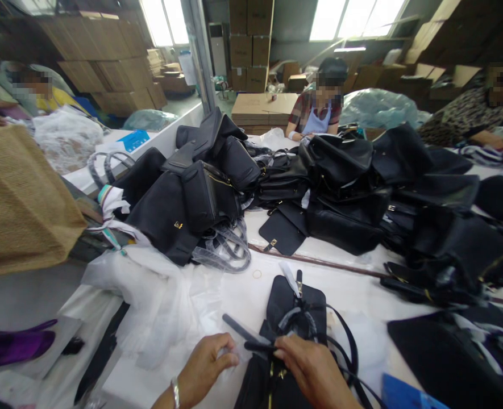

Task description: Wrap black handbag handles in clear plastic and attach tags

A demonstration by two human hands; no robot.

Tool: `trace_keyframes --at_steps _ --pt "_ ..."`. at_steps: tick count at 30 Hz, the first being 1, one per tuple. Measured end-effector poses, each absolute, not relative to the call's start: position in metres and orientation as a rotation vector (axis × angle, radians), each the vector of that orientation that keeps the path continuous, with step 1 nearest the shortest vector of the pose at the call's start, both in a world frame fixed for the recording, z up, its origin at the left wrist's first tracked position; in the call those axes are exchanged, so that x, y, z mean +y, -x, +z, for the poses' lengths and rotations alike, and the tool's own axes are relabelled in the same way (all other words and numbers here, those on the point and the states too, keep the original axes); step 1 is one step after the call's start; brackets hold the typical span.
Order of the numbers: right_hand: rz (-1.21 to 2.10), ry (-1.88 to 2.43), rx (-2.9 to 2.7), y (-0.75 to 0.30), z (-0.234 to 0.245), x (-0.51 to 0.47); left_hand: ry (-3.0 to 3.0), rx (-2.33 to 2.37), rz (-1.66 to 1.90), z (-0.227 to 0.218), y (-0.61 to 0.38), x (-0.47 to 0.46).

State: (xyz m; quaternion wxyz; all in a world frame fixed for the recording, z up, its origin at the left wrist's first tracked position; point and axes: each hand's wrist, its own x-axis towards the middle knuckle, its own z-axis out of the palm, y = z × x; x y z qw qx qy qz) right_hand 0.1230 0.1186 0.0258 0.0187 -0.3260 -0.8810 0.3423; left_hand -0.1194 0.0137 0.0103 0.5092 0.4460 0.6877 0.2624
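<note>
A black leather backpack [279, 295] lies on the white table in front of me, its flap turned away from me. Gold hardware and a zip show on its near part. My right hand [311, 363] pinches a short black strap [255, 345] over the bag; the strap's free end points left. Beside that end is my left hand [211, 360], thumb and fingers apart, with a bracelet at the wrist. A second strap end [236, 326] sticks out just beyond it. Long thin straps [348, 335] curve along the bag's right side.
Black bags [161, 216] are heaped at the far left, and more bags [345, 210] at the right. Clear plastic sleeves [149, 289] lie on the left. A burlap bag [25, 199] hangs at the left edge. A blue item [408, 392] lies front right. Co-workers sit beyond.
</note>
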Motion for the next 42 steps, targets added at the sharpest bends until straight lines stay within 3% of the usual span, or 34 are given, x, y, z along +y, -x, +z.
trace_keyframes --at_steps 18,26,35,42 --pt "1.384 0.999 -2.824 -0.097 0.027 0.113 -1.109 1.624 0.516 -0.009 0.106 0.003" --pt "1.553 0.902 -2.825 -0.107 0.03 0.122 -0.963 1.37 0.612 -0.02 0.099 -0.006" --pt "1.653 0.951 -2.78 -0.082 0.008 0.081 -1.223 1.467 0.524 -0.02 0.077 -0.003" --pt "1.619 1.138 -2.636 -0.121 0.008 0.089 -1.468 1.725 0.377 -0.024 0.08 -0.002"
